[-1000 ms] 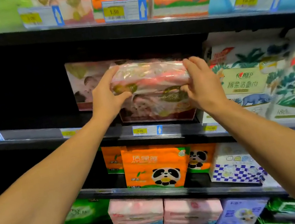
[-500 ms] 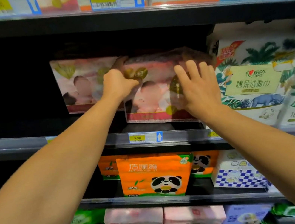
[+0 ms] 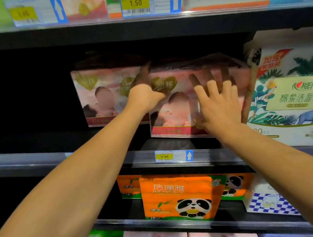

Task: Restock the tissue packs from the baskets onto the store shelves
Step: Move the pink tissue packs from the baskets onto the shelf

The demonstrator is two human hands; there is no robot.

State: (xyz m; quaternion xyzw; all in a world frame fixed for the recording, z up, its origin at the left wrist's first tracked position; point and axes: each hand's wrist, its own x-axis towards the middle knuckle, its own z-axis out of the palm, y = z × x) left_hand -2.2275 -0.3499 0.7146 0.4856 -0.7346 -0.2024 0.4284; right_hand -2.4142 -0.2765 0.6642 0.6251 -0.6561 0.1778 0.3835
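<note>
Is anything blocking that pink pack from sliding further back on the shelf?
Nothing visible does. The pink tissue pack sits on the shelf between another pink pack and a white pack; the space behind is dark.

Front tissue pack (image 3: 179, 112) sits on the shelf (image 3: 137, 157), a second pack (image 3: 103, 94) behind at ten o'clock, white pack (image 3: 297, 93) at three.

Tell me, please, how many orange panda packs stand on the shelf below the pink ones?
2: one orange panda pack in front, another behind to its right, partly covered. An orange pack behind-left shows no panda; more may be hidden.
</note>
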